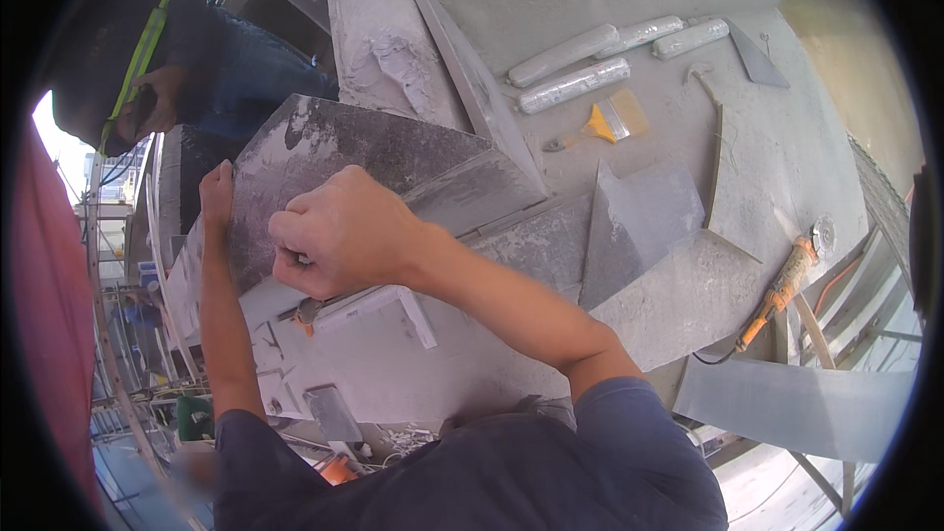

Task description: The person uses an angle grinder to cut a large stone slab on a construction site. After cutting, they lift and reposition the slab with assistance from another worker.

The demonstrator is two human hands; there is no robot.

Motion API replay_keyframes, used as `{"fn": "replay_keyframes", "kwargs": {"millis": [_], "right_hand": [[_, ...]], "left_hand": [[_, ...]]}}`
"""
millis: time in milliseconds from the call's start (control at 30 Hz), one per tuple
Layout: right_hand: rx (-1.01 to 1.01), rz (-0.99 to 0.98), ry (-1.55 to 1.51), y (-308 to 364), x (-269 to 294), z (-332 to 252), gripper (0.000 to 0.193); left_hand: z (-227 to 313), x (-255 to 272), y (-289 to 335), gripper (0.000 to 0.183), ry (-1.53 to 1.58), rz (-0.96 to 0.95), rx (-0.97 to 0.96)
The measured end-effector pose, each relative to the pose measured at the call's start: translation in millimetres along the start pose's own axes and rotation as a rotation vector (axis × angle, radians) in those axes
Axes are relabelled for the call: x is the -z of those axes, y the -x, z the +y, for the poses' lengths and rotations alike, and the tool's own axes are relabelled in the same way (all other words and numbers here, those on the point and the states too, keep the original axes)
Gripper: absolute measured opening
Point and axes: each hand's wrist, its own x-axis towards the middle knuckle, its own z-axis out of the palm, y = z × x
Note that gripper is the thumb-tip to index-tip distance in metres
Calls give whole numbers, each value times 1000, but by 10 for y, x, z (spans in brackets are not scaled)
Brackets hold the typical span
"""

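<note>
Two bare hands, one dark slab: the slab (379, 143) is placed left of centre, tilted, its blotched face turned up. The left hand (216, 194) is set at the slab's left edge, its fingers closed on that edge. The right hand (339, 231) is held above the slab's near part, its fingers curled tightly into a fist; whether anything is enclosed there cannot be told. Beyond the slab, to the right, a narrow upright panel (477, 88) is seen. Four wrapped tubes (573, 87) are laid in a loose group at the far side, with a triangular offcut (757, 54) to their right. One brush (615, 121), with yellow handle and pale bristles, is laid just nearer than the tubes. One grey plate (644, 216) is laid right of centre. One orange grinder (782, 285), fitted with a disc, is rested at the right edge of the worktop (678, 300). One grey board (796, 403) is placed nearer, at right. A co-worker (221, 54), marked by a yellow-green strap (147, 49), is seen at far left.
</note>
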Motion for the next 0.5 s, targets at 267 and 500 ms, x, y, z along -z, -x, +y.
{"fn": "replay_keyframes", "kwargs": {"millis": [267,500], "right_hand": [[85,-85,60,-50,251,7,23],[-10,-84,166,-56,178,151,21]], "left_hand": [[-47,-17,-33,45,55,19,-12],[68,-15,-12,45,39,4,-47]]}}
